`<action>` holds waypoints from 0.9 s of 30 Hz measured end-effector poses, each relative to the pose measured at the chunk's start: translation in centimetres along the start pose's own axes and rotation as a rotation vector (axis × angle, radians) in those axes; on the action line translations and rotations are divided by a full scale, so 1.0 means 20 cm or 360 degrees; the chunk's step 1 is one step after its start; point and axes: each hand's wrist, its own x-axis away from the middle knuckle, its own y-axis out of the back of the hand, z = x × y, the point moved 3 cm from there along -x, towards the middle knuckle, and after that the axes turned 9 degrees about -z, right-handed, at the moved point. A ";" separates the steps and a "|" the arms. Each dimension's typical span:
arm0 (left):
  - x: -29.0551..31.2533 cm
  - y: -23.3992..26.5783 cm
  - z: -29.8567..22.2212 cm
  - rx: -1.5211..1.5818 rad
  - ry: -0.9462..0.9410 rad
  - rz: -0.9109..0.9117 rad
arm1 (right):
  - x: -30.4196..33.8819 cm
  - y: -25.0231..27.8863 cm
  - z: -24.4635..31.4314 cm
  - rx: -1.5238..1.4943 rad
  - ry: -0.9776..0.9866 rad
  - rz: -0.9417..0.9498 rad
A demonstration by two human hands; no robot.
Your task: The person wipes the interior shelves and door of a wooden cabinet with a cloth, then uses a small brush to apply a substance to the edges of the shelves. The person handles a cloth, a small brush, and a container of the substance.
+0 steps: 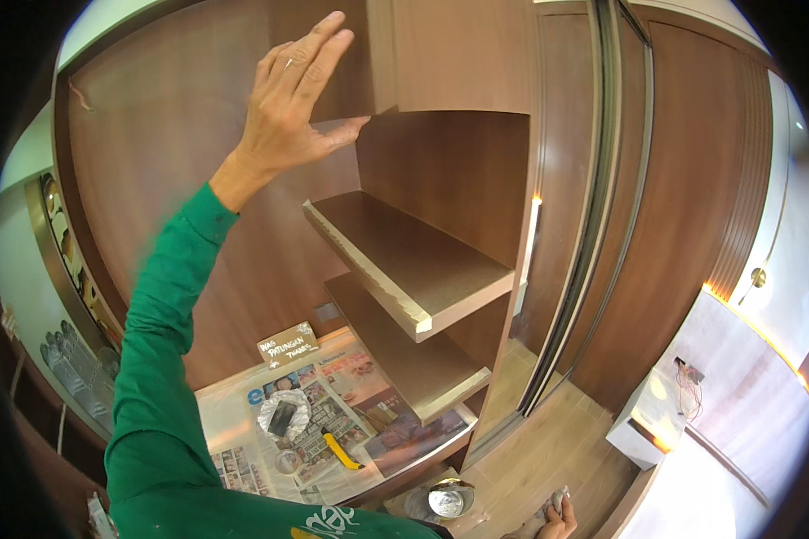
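Left hand is up high, fingers extended, gripping nothing. The upper cabinet lies just to its right, front edge running upright; thumb tip at the lower corner, contact I can't tell. My right hand, farther off and low, is curled around a grey lump. Shelves between, newspaper on the tabletop, wooden floor beyond.

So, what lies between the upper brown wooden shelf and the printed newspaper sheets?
The head view shows the lower brown wooden shelf between them.
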 end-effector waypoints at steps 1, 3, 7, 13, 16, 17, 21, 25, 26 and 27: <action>0.05 -0.01 0.04 0.0037 0.0198 0.0016 | -0.01 0.00 0.01 -0.0028 -0.0007 -0.0045; 0.16 -0.05 0.14 -0.0041 0.0208 0.0152 | -0.03 -0.02 0.05 -0.0025 0.0100 -0.0023; 0.38 -0.15 0.35 -0.0206 0.0303 0.0421 | -0.02 -0.10 0.09 -0.0074 0.0141 0.0000; 0.45 -0.20 0.41 -0.0195 0.0174 0.0505 | 0.06 -0.22 0.07 -0.0054 0.0239 0.0103; 0.43 -0.11 0.39 -0.0180 0.0133 0.0385 | 0.09 -0.21 0.06 -0.0090 0.0241 0.0105; 0.42 -0.06 0.39 -0.0171 0.0104 0.0295 | 0.10 -0.19 0.06 -0.0069 0.0226 0.0099; 0.44 0.21 0.42 -0.0169 0.0038 0.0119 | 0.14 -0.13 0.12 -0.0195 0.0238 0.0016; 0.46 0.42 0.42 -0.0213 -0.0074 0.0033 | 0.18 -0.18 0.31 -0.0022 0.0270 0.0019; 0.46 0.47 0.43 -0.0201 -0.0090 0.0024 | 0.19 -0.21 0.38 -0.0038 0.0359 0.0043; 0.45 0.51 0.44 -0.0196 -0.0086 0.0037 | 0.21 -0.26 0.45 -0.0063 0.0451 0.0070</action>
